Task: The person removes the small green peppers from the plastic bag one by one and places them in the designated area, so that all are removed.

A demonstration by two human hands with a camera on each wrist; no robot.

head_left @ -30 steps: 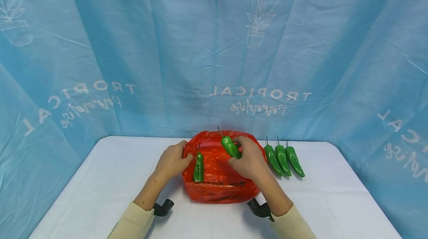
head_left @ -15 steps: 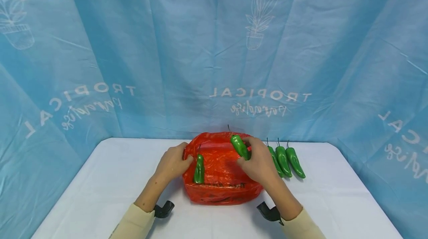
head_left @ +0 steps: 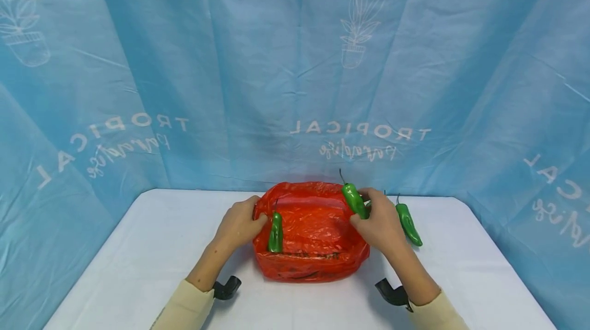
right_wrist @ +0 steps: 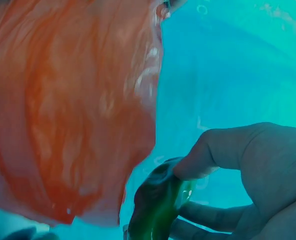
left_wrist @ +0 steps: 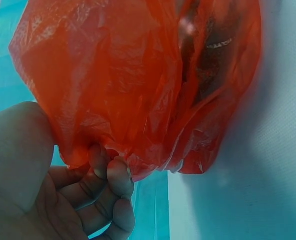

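Observation:
A red plastic bag [head_left: 309, 227] stands mouth-up on the table, with a green chili pepper [head_left: 275, 233] inside against its left side. My left hand [head_left: 240, 223] pinches the bag's left rim; the left wrist view shows the curled fingers [left_wrist: 120, 177] at the film. Over the bag's right rim, my right hand [head_left: 379, 220] holds another green pepper [head_left: 353, 199] between thumb and fingers, its stem pointing up. In the right wrist view that held pepper [right_wrist: 155, 205] is apart from the bag [right_wrist: 77, 115].
Right of the bag, a green pepper [head_left: 408, 225] lies on the white table [head_left: 138, 253]; others beside it are mostly hidden behind my right hand. A blue printed curtain [head_left: 258, 89] hangs at the back and sides. Black straps [head_left: 227, 287] sit at both wrists.
My right hand has moved right with the pepper, from over the bag's middle to its right rim, now covering some of the peppers on the table. My left hand stays at the bag's rim.

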